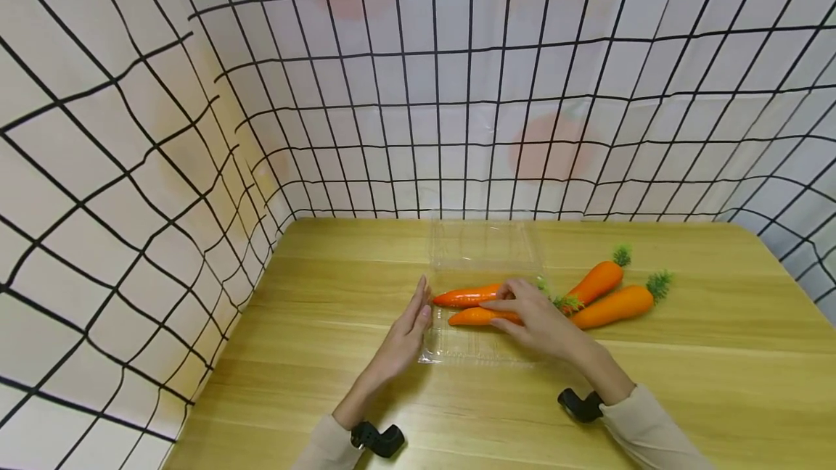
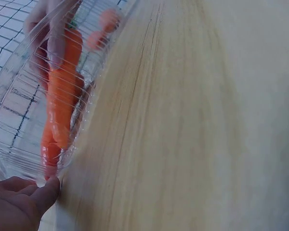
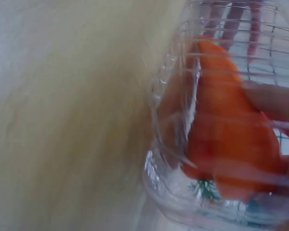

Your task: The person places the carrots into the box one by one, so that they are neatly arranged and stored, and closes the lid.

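A clear plastic box [image 1: 451, 345] lies on the table with its lid [image 1: 485, 244] folded back toward the rear wall. Inside are two orange carrots: a rear carrot [image 1: 465, 297] and a front carrot [image 1: 473, 317], side by side with tips toward the left. My right hand [image 1: 538, 319] reaches over the box from the right and grips the front carrot between thumb and fingers. Straight fingers of my left hand [image 1: 403, 336] rest against the box's left end, near the carrot tips. Through the ribbed wall, the left wrist view shows the held carrot [image 2: 62, 98] overlapping the other one.
To the right of the box lie two more carrots, one farther back [image 1: 597, 281] and one nearer [image 1: 614, 307], with green leafy tops. White walls with black wire grid [image 1: 470, 104] enclose the wooden table [image 1: 313, 296] at the back and sides.
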Demonstrator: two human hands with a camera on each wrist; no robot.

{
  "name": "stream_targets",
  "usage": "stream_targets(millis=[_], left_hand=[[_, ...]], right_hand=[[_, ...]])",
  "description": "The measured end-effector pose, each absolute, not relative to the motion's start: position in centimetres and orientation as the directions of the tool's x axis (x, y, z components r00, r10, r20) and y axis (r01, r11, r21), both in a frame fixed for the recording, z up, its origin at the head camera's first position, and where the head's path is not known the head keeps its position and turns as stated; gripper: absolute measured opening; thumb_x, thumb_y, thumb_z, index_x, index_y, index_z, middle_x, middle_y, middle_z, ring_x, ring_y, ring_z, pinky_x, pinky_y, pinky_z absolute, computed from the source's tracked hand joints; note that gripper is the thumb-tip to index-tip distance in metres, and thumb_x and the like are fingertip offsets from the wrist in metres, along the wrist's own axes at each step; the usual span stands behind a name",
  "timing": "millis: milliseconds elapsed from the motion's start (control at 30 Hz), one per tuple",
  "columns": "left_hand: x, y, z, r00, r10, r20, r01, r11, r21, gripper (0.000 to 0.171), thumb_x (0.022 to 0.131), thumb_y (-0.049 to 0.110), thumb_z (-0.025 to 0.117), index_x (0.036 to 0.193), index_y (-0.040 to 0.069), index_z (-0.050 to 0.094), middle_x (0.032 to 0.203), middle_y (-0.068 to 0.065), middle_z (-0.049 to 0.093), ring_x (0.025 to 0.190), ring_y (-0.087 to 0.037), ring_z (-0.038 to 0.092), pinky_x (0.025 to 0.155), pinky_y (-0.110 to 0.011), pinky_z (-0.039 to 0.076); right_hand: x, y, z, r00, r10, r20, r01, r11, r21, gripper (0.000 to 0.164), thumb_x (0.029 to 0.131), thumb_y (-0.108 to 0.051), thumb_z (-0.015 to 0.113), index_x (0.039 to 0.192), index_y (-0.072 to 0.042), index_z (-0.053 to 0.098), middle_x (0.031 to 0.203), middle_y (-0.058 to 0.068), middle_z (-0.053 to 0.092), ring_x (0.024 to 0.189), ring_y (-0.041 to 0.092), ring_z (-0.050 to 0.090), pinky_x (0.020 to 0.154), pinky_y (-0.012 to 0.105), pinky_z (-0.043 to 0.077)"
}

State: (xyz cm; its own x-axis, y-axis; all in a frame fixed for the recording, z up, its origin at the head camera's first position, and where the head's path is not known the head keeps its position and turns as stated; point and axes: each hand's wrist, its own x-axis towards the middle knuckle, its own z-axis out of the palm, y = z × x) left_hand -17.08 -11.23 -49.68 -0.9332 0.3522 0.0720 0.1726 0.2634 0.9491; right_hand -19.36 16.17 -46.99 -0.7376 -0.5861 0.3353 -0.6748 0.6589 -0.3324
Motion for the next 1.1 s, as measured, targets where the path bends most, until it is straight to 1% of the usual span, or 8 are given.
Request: stream_targets(millis=[233, 433, 700, 933, 1100], left_hand=[[-17.1, -11.3, -49.7, -0.934, 0.351, 0.066, 0.167, 0.266, 0.949, 0.060, 0.116, 0.020, 0.030, 0.168, 0.014, 0.002, 0.171, -0.022, 0.019, 0.155, -0.039, 0.032, 0.121, -0.053, 0.038], [-17.1, -11.3, -49.7, -0.934, 0.351, 0.066, 0.166, 0.262, 0.951, 0.060, 0.116, 0.020, 0.030, 0.168, 0.014, 0.002, 0.171, -0.022, 0.019, 0.156, -0.037, 0.030, 0.121, -0.053, 0.038], [-17.1, -11.2, -49.7, -0.931, 0.361, 0.054, 0.153, 0.250, 0.956, 0.060, 0.116, 0.019, 0.031, 0.168, 0.014, 0.002, 0.171, -0.022, 0.018, 0.158, -0.037, 0.025, 0.121, -0.054, 0.038], [-17.1, -11.2, -49.7, -0.936, 0.347, 0.054, 0.151, 0.257, 0.955, 0.059, 0.115, 0.019, 0.031, 0.168, 0.015, 0.004, 0.171, -0.022, 0.019, 0.158, -0.036, 0.025, 0.124, -0.053, 0.034], [-17.1, -11.2, -49.7, -0.933, 0.357, 0.053, 0.145, 0.234, 0.961, 0.060, 0.116, 0.018, 0.030, 0.168, 0.014, 0.002, 0.172, -0.022, 0.016, 0.159, -0.036, 0.022, 0.123, -0.055, 0.035]], right_hand=[[-19.6, 15.4, -47.3, -0.746, -0.579, 0.330, -0.666, 0.649, -0.367, 0.030, 0.094, -0.021, 0.077, 0.123, -0.015, 0.078, 0.101, 0.000, 0.058, 0.096, 0.014, 0.048, 0.080, 0.032, 0.044], [-19.7, 14.8, -47.1, -0.750, -0.584, 0.312, -0.661, 0.643, -0.387, 0.032, 0.095, -0.024, 0.076, 0.125, -0.014, 0.077, 0.102, -0.001, 0.057, 0.094, 0.013, 0.046, 0.080, 0.030, 0.042], [-19.9, 14.0, -47.3, -0.749, -0.593, 0.295, -0.662, 0.664, -0.347, 0.031, 0.095, -0.028, 0.076, 0.123, -0.015, 0.078, 0.097, -0.005, 0.053, 0.089, 0.011, 0.040, 0.076, 0.026, 0.034], [-20.1, 13.9, -47.6, -0.754, -0.590, 0.289, -0.656, 0.667, -0.352, 0.032, 0.093, -0.030, 0.077, 0.122, -0.016, 0.079, 0.098, -0.005, 0.054, 0.088, 0.010, 0.041, 0.075, 0.024, 0.035], [-20.1, 13.8, -47.8, -0.744, -0.597, 0.301, -0.668, 0.657, -0.349, 0.032, 0.093, -0.031, 0.078, 0.122, -0.018, 0.079, 0.098, -0.006, 0.055, 0.087, 0.009, 0.041, 0.074, 0.023, 0.035]])
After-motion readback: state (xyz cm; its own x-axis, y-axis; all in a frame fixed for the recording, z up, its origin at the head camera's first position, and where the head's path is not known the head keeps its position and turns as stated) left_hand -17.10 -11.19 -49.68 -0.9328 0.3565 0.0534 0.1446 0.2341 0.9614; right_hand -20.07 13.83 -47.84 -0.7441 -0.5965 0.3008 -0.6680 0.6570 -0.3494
